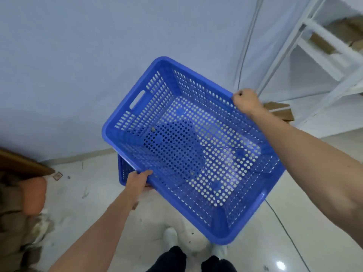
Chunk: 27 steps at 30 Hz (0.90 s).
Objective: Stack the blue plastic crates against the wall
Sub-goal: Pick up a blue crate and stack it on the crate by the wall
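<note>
Both hands, left (138, 180) and right (245, 102), grip the empty blue crate (188, 154) by its rim above another crate (124, 173).

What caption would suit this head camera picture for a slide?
Both hands, left hand and right hand, hold a blue perforated crate above another blue crate on the floor beside the wall.
</note>
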Each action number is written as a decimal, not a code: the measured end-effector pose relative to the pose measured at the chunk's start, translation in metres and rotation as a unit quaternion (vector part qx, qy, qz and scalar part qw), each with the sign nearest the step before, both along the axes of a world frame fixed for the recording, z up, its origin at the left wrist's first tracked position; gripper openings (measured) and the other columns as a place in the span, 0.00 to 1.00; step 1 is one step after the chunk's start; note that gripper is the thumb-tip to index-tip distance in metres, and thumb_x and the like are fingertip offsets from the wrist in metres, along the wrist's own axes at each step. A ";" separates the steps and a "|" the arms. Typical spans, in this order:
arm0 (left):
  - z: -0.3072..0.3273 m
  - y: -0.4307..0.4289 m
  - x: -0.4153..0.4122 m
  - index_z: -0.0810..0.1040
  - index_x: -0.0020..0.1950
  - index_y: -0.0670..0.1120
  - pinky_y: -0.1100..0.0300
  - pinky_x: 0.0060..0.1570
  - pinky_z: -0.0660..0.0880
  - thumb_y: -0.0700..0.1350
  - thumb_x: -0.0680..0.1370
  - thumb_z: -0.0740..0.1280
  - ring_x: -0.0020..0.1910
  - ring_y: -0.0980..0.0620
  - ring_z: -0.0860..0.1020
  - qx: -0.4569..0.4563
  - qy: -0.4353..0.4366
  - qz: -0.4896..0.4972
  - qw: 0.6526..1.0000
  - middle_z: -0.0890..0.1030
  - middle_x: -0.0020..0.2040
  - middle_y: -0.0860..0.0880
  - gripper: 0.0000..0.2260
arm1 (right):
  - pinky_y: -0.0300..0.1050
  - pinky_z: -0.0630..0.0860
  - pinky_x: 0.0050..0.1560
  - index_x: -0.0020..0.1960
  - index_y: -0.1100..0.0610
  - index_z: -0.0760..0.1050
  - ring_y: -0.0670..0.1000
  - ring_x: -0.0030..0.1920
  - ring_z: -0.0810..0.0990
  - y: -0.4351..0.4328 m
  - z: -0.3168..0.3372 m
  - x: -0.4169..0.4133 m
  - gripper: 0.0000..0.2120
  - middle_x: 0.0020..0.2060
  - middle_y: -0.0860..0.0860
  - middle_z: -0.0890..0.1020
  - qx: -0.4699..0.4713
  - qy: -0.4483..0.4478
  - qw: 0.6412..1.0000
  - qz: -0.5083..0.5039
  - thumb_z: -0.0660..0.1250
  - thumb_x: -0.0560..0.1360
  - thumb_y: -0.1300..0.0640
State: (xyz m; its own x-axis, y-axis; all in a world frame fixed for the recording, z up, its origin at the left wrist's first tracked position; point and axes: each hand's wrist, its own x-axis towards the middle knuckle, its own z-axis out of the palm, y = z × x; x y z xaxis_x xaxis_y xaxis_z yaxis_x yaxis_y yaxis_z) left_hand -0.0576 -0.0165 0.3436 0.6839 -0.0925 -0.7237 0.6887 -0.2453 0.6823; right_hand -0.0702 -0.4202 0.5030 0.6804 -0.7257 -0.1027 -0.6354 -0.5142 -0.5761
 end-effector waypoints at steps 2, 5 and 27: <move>-0.001 0.016 0.011 0.75 0.58 0.40 0.45 0.40 0.83 0.40 0.77 0.72 0.44 0.38 0.85 0.003 0.004 0.025 1.000 0.84 0.49 0.39 0.11 | 0.46 0.73 0.43 0.44 0.67 0.82 0.63 0.48 0.82 0.018 0.003 0.034 0.12 0.41 0.65 0.82 0.011 0.000 1.000 0.029 0.62 0.73 0.60; -0.004 0.032 0.024 0.76 0.60 0.39 0.48 0.38 0.82 0.39 0.77 0.71 0.46 0.38 0.84 -0.004 0.004 0.066 0.998 0.84 0.52 0.37 0.13 | 0.46 0.69 0.37 0.38 0.67 0.77 0.58 0.36 0.77 0.040 0.003 0.078 0.11 0.35 0.67 0.76 0.021 -0.001 0.997 0.069 0.61 0.72 0.60; -0.086 -0.016 0.098 0.72 0.54 0.35 0.50 0.30 0.81 0.39 0.79 0.69 0.30 0.41 0.80 0.131 0.162 0.231 0.950 0.79 0.35 0.38 0.09 | 0.62 0.71 0.64 0.79 0.52 0.56 0.62 0.66 0.73 0.057 -0.201 0.224 0.30 0.75 0.57 0.64 -0.032 0.287 0.831 0.475 0.61 0.81 0.45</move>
